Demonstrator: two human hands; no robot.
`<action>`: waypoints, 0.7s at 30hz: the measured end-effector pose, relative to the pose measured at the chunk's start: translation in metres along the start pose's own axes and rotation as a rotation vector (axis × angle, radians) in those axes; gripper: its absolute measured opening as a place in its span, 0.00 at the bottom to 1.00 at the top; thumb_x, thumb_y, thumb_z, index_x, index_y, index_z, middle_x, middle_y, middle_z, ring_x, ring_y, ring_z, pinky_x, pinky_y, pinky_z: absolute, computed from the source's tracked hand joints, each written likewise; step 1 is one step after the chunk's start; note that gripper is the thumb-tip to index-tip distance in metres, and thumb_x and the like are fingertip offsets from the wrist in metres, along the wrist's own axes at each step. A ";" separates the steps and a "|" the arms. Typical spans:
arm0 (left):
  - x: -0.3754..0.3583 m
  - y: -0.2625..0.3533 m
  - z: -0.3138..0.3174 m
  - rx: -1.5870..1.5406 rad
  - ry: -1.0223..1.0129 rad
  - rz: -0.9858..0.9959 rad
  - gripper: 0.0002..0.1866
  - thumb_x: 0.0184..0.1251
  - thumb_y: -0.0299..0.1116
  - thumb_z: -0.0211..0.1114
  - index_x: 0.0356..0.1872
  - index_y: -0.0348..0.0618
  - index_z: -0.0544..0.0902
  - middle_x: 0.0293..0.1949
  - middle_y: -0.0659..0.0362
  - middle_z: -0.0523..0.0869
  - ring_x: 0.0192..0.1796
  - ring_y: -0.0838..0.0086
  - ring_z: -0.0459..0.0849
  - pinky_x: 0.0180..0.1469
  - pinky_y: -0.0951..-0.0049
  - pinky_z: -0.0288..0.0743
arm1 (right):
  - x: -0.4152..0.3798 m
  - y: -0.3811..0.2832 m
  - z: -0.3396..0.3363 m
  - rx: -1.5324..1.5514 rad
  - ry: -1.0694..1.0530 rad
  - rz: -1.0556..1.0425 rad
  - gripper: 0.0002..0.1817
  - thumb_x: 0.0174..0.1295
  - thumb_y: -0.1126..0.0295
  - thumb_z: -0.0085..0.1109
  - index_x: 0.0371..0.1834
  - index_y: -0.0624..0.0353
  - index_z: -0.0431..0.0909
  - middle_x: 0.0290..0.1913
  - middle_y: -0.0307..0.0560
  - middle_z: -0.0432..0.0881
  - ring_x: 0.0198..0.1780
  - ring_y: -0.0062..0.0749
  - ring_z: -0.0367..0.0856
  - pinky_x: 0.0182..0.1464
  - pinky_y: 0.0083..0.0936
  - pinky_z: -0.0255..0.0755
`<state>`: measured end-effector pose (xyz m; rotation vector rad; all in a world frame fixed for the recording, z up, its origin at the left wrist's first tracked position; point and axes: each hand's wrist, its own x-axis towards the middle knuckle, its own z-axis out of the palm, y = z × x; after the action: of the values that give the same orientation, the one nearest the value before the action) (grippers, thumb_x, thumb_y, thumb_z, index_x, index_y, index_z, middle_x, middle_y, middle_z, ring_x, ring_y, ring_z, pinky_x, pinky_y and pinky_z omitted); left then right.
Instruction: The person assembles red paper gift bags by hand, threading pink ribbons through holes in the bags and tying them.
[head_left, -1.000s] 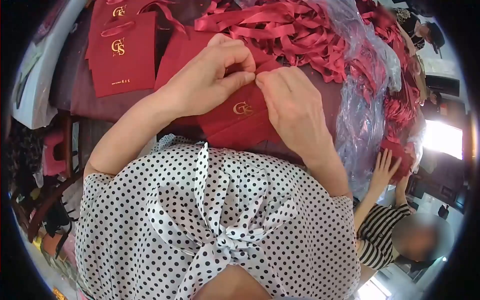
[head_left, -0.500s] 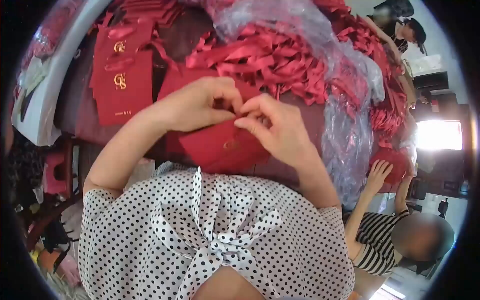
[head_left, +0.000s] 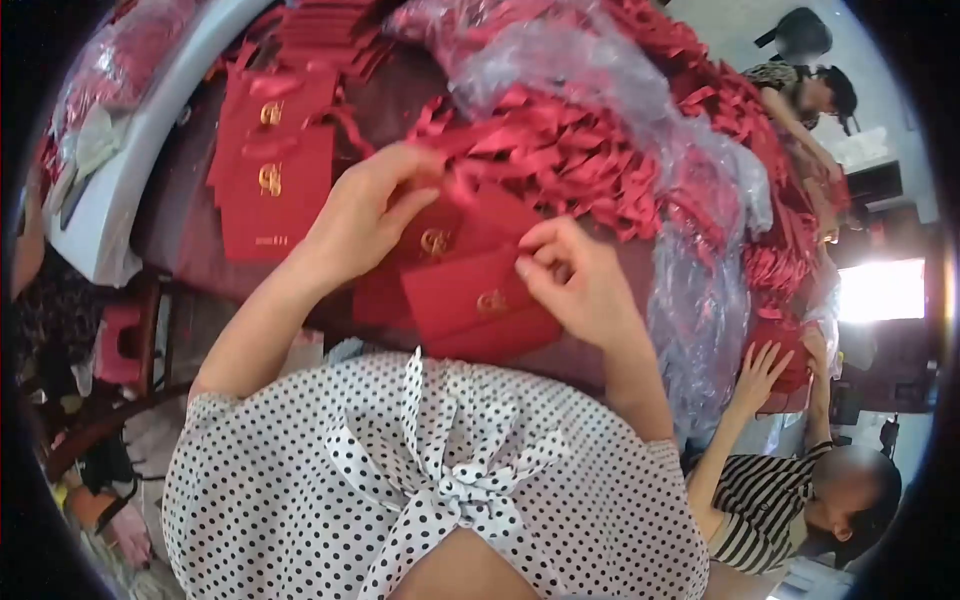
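Near the table's front edge lies a red card-like bag (head_left: 470, 300) with a gold emblem. My right hand (head_left: 580, 280) pinches its upper right corner. Just behind it is another red bag (head_left: 432, 240) with the same emblem. My left hand (head_left: 375, 210) is at the upper left of that bag, thumb and fingers closed around a red ribbon (head_left: 460, 188), which is partly blurred. The two hands are apart, with the bags between them.
Stacked red bags (head_left: 275, 190) lie at the left. Behind my hands is a heap of red ribbons (head_left: 570, 150) with clear plastic (head_left: 695, 300) beside it. A person in stripes (head_left: 765, 500) touches red items at the right; other people are farther back.
My hands were together over the bag's top; now they are apart, the left moved away to the left. The emblem on the rear bag has come into view.
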<state>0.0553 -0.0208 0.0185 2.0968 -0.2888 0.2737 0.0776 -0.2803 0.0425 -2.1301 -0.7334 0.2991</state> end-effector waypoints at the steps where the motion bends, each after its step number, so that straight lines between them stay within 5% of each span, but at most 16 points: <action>1: -0.005 0.002 0.002 0.035 0.052 0.040 0.05 0.60 0.22 0.64 0.36 0.36 0.78 0.30 0.59 0.75 0.34 0.74 0.75 0.35 0.75 0.67 | 0.000 0.004 0.001 0.051 0.016 -0.021 0.09 0.58 0.73 0.62 0.40 0.61 0.74 0.25 0.47 0.82 0.26 0.27 0.81 0.30 0.25 0.74; 4: -0.017 0.004 0.018 -0.013 0.125 -0.001 0.15 0.63 0.23 0.62 0.51 0.38 0.74 0.40 0.55 0.76 0.42 0.72 0.76 0.46 0.77 0.69 | 0.002 0.005 0.004 0.095 0.003 0.002 0.10 0.59 0.74 0.61 0.43 0.63 0.74 0.23 0.43 0.80 0.23 0.18 0.75 0.27 0.21 0.69; 7: -0.026 0.010 0.021 0.033 0.070 0.284 0.13 0.60 0.28 0.64 0.44 0.36 0.74 0.40 0.52 0.73 0.47 0.60 0.72 0.53 0.66 0.66 | -0.001 0.005 0.001 0.167 -0.019 0.019 0.10 0.61 0.75 0.61 0.44 0.62 0.75 0.25 0.31 0.77 0.26 0.08 0.67 0.28 0.11 0.61; 10: -0.042 0.008 0.035 -0.035 -0.171 0.183 0.11 0.57 0.31 0.67 0.33 0.35 0.76 0.39 0.54 0.70 0.47 0.61 0.68 0.51 0.67 0.63 | -0.002 0.011 0.002 0.135 0.003 0.009 0.15 0.58 0.74 0.63 0.48 0.62 0.74 0.21 0.40 0.77 0.23 0.15 0.71 0.27 0.18 0.66; 14: -0.039 0.003 0.036 -0.065 -0.085 0.118 0.12 0.57 0.31 0.69 0.31 0.35 0.75 0.40 0.54 0.70 0.46 0.62 0.68 0.51 0.68 0.64 | -0.024 0.007 -0.014 0.240 -0.022 0.117 0.25 0.54 0.72 0.68 0.56 0.60 0.72 0.22 0.37 0.78 0.24 0.13 0.69 0.28 0.16 0.64; 16: -0.036 -0.003 0.033 -0.144 -0.059 -0.001 0.13 0.57 0.31 0.69 0.29 0.35 0.72 0.39 0.56 0.70 0.45 0.67 0.69 0.50 0.70 0.64 | -0.042 0.017 -0.034 0.168 0.042 -0.042 0.22 0.52 0.74 0.70 0.50 0.60 0.76 0.24 0.38 0.80 0.25 0.17 0.72 0.29 0.17 0.64; 17: -0.034 -0.005 0.030 -0.191 -0.065 -0.043 0.14 0.57 0.30 0.69 0.29 0.35 0.71 0.38 0.56 0.71 0.44 0.68 0.69 0.50 0.72 0.64 | -0.046 0.026 -0.050 0.033 0.107 -0.289 0.16 0.49 0.76 0.71 0.42 0.62 0.79 0.25 0.40 0.80 0.26 0.21 0.76 0.31 0.18 0.65; 19: -0.033 -0.004 0.028 -0.188 -0.066 -0.074 0.13 0.58 0.29 0.69 0.30 0.35 0.71 0.37 0.57 0.70 0.43 0.72 0.69 0.50 0.74 0.64 | -0.076 0.007 -0.070 0.337 0.204 -0.017 0.13 0.47 0.79 0.72 0.35 0.65 0.79 0.27 0.45 0.80 0.27 0.27 0.79 0.31 0.21 0.68; 21: -0.032 -0.002 0.030 -0.229 -0.102 -0.108 0.12 0.59 0.28 0.68 0.32 0.36 0.71 0.37 0.59 0.70 0.43 0.74 0.69 0.49 0.76 0.64 | -0.085 0.021 -0.087 0.472 0.134 -0.438 0.13 0.47 0.77 0.73 0.33 0.66 0.78 0.27 0.46 0.80 0.29 0.30 0.82 0.30 0.24 0.69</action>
<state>0.0285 -0.0418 -0.0083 1.8949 -0.2539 0.0654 0.0567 -0.3974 0.0759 -1.4868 -0.9223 0.0789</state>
